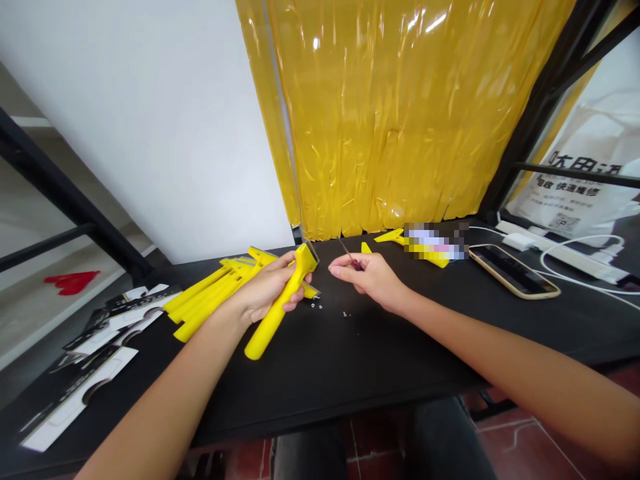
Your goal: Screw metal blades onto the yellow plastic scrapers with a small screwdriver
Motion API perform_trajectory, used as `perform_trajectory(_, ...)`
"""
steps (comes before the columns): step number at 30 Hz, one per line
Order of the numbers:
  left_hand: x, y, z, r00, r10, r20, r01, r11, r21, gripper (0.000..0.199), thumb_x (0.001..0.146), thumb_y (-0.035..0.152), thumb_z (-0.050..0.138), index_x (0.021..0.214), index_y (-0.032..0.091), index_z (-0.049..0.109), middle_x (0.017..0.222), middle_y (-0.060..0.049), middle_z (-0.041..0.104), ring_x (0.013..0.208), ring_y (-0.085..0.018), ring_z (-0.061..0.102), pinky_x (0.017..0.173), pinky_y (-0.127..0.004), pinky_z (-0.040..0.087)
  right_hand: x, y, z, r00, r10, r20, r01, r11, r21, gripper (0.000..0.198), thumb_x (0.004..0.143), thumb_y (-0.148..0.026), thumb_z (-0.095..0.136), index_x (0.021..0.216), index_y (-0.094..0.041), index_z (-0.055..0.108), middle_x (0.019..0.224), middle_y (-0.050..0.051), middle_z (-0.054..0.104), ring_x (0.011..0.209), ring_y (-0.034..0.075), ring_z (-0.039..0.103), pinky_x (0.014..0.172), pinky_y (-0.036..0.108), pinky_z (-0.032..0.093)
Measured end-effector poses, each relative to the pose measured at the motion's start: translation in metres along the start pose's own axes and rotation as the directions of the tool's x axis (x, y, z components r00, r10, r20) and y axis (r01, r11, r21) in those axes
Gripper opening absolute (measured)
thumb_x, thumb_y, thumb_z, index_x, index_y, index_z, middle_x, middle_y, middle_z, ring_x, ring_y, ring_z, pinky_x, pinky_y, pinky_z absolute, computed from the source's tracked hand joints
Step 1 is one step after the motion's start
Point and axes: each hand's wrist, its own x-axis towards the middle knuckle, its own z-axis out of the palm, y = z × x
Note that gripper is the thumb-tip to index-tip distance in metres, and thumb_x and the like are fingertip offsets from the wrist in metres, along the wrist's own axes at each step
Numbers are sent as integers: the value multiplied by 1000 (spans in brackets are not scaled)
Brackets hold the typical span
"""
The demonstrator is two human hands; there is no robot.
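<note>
My left hand (273,287) is closed around a yellow scraper (279,310), its handle slanting down toward me and its metal-edged head pointing up and away. Pinched in my right hand (370,277) is a small screwdriver (356,264) with a dark red handle; its thin shaft points up and to the left, apart from the scraper. Behind and left of my left hand lie several more yellow scrapers (205,293) in a fanned pile. Small screws (345,314) are scattered on the black table (320,373) between and below my hands.
Flat black-and-white cardboard sleeves (83,403) lie at the left. Toward the back right are another yellow scraper (393,237), partly blurred out, a phone (515,270) and a power strip (565,250) with white cables. A yellow plastic curtain (400,120) hangs behind the table.
</note>
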Motion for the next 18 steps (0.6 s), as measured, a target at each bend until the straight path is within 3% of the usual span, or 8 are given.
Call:
perform_trajectory(5,7,-5,5,997,-68,32,73,982,-176,15,96,26,53,103,13,58,89,-9,63,53,-9,55,36,-15,39,0,0,0,1000,18,7,-18,999,43,31,79,-46,75,93,-19,75,61,-5,48,47,6,33,43,24,22)
perform_trajectory(9,6,-6,13,980,-103,172,136,971,-198,47,99,55,41,108,12,59,93,-14,66,57,-14,61,38,-21,46,0,-3,1,999,3,-45,-3,1000,-2,26,80,-40,73,93,-18,75,63,-4,55,49,6,35,45,24,27)
perform_trajectory(14,1,-6,22,981,-71,182,83,994,-63,64,91,72,41,114,15,58,101,-14,67,58,-14,62,40,-22,46,-1,-5,1,982,-139,-131,122,984,-132,22,79,-37,74,89,-17,77,68,-1,65,58,10,49,54,25,40)
perform_trajectory(18,-4,-4,26,990,-52,133,41,996,83,61,90,69,49,112,14,60,89,-12,69,56,-13,61,37,-19,40,-3,-2,4,972,-191,-135,168,972,-165,22,80,-35,73,93,-18,77,81,3,75,66,14,61,62,27,49)
